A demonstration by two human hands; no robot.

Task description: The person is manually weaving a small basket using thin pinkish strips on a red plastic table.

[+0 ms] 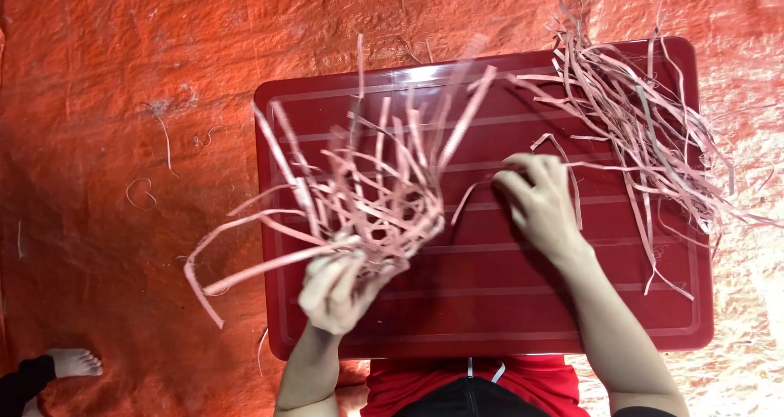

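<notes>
My left hand [336, 282] is closed around a loose woven bundle of pink strips [371, 196], held up above the left half of a red plastic lid [490, 311]. Strip ends splay out to the left and upward. My right hand [539, 200] rests on the lid's middle, fingers pinching a single pink strip [469, 195] that runs toward the bundle. A pile of loose pink strips [645, 131] lies on the lid's right part, spilling over its far and right edges.
The lid lies on an orange-red tarp [122, 98] with a few stray strips [159, 131] on it. A person's bare foot [73, 361] shows at the bottom left. My red garment [506, 380] is at the bottom edge.
</notes>
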